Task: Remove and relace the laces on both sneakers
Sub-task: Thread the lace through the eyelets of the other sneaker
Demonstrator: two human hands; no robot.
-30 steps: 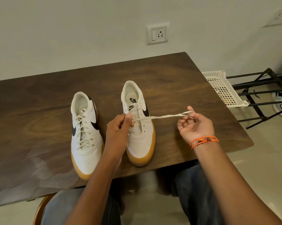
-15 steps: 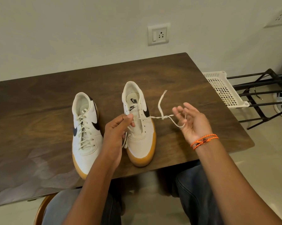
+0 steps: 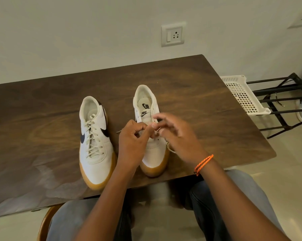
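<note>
Nearest, two knees in grey-blue trousers (image 3: 80, 221) under the tabletop (image 3: 207, 108) edge, both forearms reaching forward over it. Left hand (image 3: 132, 141): fingers curled, thumb and forefinger pinched together above the right sneaker (image 3: 151, 136), apparently on its lace (image 3: 170, 148), though the grip itself is hidden. Right hand (image 3: 178, 136): blurred, fingers loosely spread and bent toward the left hand; whether it holds the lace cannot be told; orange cord bracelet (image 3: 203, 164) on the wrist. Right sneaker: white, gum sole, toe toward the person, eyelets mostly bare, lace trailing off both sides onto the tabletop. Left sneaker (image 3: 94, 141): just beside it, fully laced, dark swoosh. Farther: white perforated basket (image 3: 242, 94) on a black rack (image 3: 286, 101) right of the tabletop; wall socket (image 3: 172, 36) behind
</note>
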